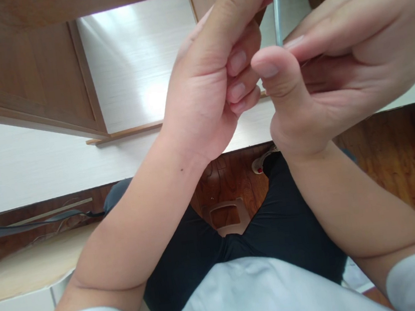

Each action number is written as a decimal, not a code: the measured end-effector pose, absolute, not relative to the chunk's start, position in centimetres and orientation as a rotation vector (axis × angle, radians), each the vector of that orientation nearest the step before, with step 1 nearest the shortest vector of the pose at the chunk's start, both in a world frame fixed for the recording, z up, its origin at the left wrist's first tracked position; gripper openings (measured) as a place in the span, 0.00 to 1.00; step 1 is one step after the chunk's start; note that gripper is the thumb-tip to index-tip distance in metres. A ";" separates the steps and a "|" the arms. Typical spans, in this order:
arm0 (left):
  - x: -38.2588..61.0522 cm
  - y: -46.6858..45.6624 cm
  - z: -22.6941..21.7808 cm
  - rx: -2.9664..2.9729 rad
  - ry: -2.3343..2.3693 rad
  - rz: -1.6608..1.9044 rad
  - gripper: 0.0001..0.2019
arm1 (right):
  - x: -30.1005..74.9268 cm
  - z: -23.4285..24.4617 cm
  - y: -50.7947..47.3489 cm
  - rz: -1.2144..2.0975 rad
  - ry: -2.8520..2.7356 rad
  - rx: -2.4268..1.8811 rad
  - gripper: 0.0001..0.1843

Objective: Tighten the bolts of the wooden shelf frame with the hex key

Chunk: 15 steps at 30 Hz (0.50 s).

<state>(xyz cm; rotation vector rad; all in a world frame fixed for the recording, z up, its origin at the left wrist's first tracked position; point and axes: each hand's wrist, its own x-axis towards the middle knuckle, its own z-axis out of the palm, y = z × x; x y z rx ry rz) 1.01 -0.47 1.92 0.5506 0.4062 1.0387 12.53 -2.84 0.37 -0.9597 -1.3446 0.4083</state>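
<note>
A thin grey metal rod [277, 10] stands nearly upright in front of me, high in the view. My left hand [223, 52] pinches its upper part between thumb and forefinger, with the other fingers curled in. That upper end runs to the top edge of the picture and is partly hidden by the fingers. Lower down, my right hand [339, 58] has the rod's bottom end between thumb and fingers. The hands are close together but apart, joined by the rod. What kind of tool or part the rod belongs to cannot be made out.
Brown wooden panels [20, 82] surround a pale board [125, 74] ahead of me. A pale tabletop [16, 169] runs across the view. Below are my dark-trousered legs [286, 211], a brown stool or frame [225, 216] and the wooden floor [393, 163]. A dark strap [38, 224] crosses at left.
</note>
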 end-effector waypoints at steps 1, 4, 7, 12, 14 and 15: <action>1.0 -0.5 2.0 0.539 0.405 1.034 0.14 | 12.2 0.3 -2.7 0.342 -1.423 -0.919 0.11; 0.8 -0.6 2.0 0.594 0.436 1.022 0.12 | 11.8 -0.2 -2.9 0.176 -1.483 -0.926 0.13; 0.6 -0.5 1.7 0.681 0.481 1.040 0.12 | 11.7 -0.6 -3.4 0.198 -1.441 -1.019 0.13; 0.4 -0.4 1.3 0.717 0.582 1.020 0.10 | 11.0 -0.9 -3.8 0.266 -1.336 -1.010 0.14; 0.5 -0.5 1.5 0.663 0.621 0.975 0.13 | 10.8 -0.9 -3.8 0.286 -1.320 -0.999 0.13; 0.6 -0.5 1.6 0.627 0.635 0.961 0.15 | 10.7 -0.9 -3.7 0.294 -1.319 -0.990 0.14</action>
